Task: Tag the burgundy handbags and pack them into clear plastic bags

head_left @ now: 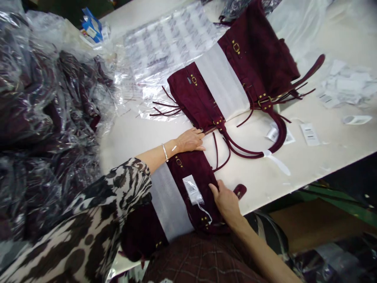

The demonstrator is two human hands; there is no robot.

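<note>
A burgundy handbag (203,161) lies nearest my body, with a pale wrapping band (172,200) around it and a white hang tag (192,190) on top. My left hand (191,140), with a bracelet at the wrist, is closed over this bag's far edge, close to the second bag. At the bag's right edge my right hand (226,199) grips the material, thumb on top and fingers partly hidden. Just beyond lies a second burgundy handbag (256,51), also with a pale band (222,80), gold buckles, fringe cords and a looped handle (279,135).
Plastic-wrapped dark items (50,129) are heaped on the left. A clear printed plastic bag (165,55) lies flat at the back, near a blue box (92,25). Loose white tags (347,84) are scattered at right. The table edge (297,190) runs along the lower right.
</note>
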